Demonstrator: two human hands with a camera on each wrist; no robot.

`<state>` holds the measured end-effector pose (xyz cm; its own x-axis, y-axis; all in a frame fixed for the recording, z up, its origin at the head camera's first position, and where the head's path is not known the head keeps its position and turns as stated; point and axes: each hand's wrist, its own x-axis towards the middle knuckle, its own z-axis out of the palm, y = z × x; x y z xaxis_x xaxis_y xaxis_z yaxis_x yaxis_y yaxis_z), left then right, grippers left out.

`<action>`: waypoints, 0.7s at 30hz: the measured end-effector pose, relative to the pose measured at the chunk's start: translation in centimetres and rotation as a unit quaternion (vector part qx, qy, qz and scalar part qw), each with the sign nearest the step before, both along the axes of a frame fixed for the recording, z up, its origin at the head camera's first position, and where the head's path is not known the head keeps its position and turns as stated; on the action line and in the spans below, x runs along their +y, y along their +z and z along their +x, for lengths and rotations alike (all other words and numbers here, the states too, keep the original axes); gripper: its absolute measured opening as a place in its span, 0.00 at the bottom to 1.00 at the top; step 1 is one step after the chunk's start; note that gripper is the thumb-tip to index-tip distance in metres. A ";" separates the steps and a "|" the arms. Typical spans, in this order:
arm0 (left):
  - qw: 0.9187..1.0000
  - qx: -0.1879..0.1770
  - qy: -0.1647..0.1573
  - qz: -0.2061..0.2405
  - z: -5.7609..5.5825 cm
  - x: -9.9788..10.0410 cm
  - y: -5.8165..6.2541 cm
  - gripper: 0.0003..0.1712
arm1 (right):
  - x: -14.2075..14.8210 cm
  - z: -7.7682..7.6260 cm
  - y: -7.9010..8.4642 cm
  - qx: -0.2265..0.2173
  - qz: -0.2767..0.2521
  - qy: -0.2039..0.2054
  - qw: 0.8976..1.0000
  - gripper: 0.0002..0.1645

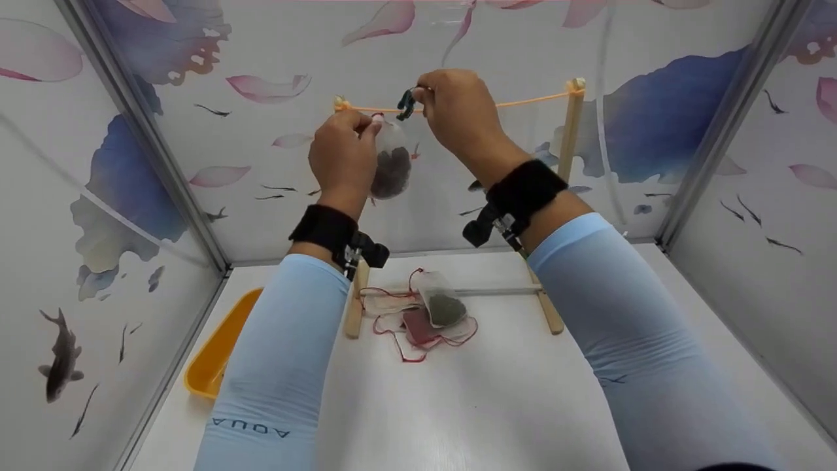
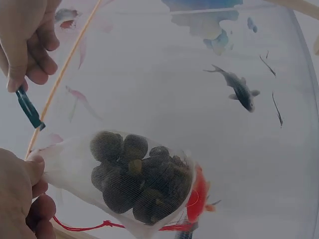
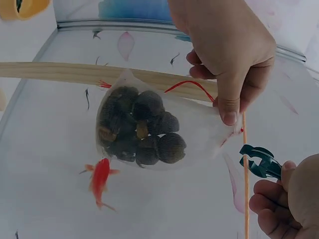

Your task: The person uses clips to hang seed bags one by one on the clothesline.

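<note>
My left hand [image 1: 341, 154] pinches the top of a white mesh drawstring bag [image 1: 392, 171] between thumb and fingers, just below an orange cord [image 1: 533, 101]. Dark round lumps [image 3: 142, 127] fill the bag's lower part, and a red string [image 2: 82, 228] trails from it. To the right, my right hand [image 1: 463, 111] holds a dark green clothespin [image 1: 406, 104] by its handle end. In the right wrist view the spread jaws of this clothespin [image 3: 261, 162] meet the cord, a short way from the bag's pinched top.
Wooden posts [image 1: 571, 140] hold the cord up at both ends. On the white table [image 1: 458, 405] more mesh bags lie in a pile, one with green contents [image 1: 446, 310] and one with reddish contents [image 1: 420, 327]. A yellow tray [image 1: 208, 366] stands left, partly behind my left sleeve. Printed walls [image 1: 274, 39] enclose the table.
</note>
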<state>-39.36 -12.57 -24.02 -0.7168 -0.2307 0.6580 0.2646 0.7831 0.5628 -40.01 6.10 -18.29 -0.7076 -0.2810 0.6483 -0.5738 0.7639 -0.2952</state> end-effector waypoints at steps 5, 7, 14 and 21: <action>1.000 -0.002 -0.013 0.004 0.1 0.6 0.2 0.15 | -0.7 -0.1 -0.4 -0.029 0.005 0.005 1.000 0.20; 1.000 -0.005 -0.016 0.007 0.2 0.7 0.3 0.15 | -0.9 -0.1 -0.5 -0.041 0.013 0.009 0.999 0.20; 1.000 -0.003 -0.023 0.014 0.3 0.4 0.1 0.14 | -1.3 -0.2 -0.6 -0.110 0.038 0.026 0.993 0.23; 0.999 -0.012 -0.032 0.020 -0.1 0.2 -1.0 0.14 | -1.0 -0.3 -0.6 -0.185 0.042 0.051 0.981 0.26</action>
<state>-39.46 -12.41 -25.02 -0.7459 -0.2090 0.6324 0.3005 0.7418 0.5996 -40.36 5.05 -18.90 -0.8555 -0.4037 0.3243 -0.5140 0.7383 -0.4367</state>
